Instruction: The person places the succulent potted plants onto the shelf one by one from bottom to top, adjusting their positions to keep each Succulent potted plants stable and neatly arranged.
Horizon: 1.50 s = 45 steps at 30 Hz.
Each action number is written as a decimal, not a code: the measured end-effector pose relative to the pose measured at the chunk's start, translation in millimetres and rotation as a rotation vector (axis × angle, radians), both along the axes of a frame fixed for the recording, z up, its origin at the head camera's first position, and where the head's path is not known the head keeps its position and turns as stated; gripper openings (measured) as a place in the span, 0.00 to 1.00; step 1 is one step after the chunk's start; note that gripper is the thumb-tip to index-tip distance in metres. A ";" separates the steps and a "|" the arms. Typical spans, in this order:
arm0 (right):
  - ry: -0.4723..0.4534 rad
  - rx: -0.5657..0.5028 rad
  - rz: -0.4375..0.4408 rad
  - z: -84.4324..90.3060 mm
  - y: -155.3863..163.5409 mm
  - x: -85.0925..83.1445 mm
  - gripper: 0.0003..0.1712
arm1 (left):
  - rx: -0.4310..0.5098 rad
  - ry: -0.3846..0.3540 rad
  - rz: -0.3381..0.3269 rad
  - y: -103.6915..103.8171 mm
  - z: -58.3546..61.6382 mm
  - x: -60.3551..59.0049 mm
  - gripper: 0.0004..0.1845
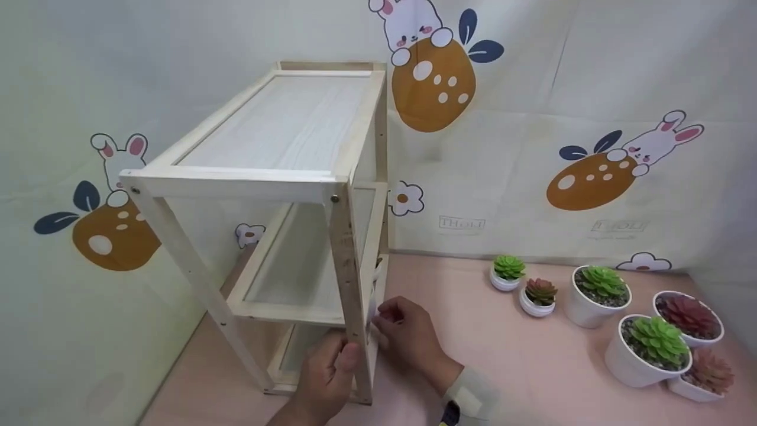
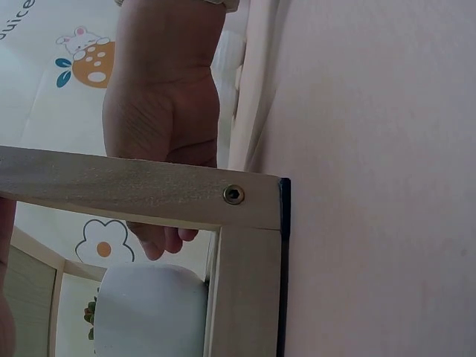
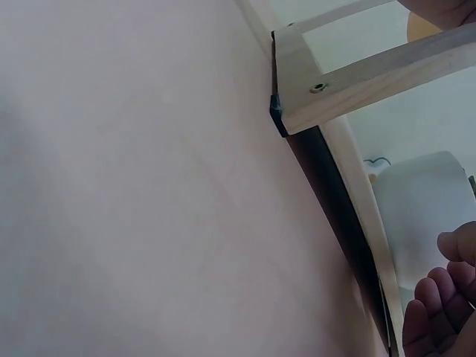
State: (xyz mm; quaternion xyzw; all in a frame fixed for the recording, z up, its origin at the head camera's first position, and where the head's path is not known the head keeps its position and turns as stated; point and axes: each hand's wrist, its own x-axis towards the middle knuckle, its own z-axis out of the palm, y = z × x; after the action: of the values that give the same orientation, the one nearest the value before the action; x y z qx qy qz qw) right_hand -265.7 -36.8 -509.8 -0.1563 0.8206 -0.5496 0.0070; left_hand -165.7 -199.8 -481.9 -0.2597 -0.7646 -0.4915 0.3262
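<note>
A wooden shelf rack point(image 1: 278, 195) stands at the left of the table point(image 1: 508, 355), close to the far wall. Six potted plants point(image 1: 597, 296) sit in a cluster at the right (well apart from the rack). At the rack's near right post, the left hand point(image 1: 325, 373) lies just left of the right hand point(image 1: 408, 337).

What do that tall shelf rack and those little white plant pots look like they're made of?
The shelf rack looks like pale, unpainted wood: grain shows on its boards, with metal bolts at the joints. The white pots look like smooth glazed ceramic, possibly plastic. Their succulents look artificial, though that is uncertain.
</note>
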 end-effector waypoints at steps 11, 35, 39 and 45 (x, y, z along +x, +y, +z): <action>0.052 -0.011 -0.024 10.0 16.4 1.8 0.09 | -0.006 -0.049 0.028 0.4 0.1 2.3 0.11; -0.052 -0.097 -0.203 38.3 92.8 23.7 0.12 | -0.019 -0.064 0.067 2.6 0.8 4.2 0.11; -0.077 -0.114 -0.236 45.0 104.3 28.8 0.13 | -0.015 -0.057 0.068 2.4 0.5 3.7 0.11; -0.079 -0.115 -0.289 50.7 121.2 35.1 0.14 | 0.000 -0.048 0.029 2.1 0.2 2.4 0.10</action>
State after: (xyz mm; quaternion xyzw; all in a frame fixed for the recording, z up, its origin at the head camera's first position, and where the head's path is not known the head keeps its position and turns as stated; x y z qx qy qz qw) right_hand -230.6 84.4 -459.1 -0.0151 0.8010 -0.5965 -0.0489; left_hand -163.3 -197.8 -481.7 -0.2368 -0.7759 -0.4927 0.3150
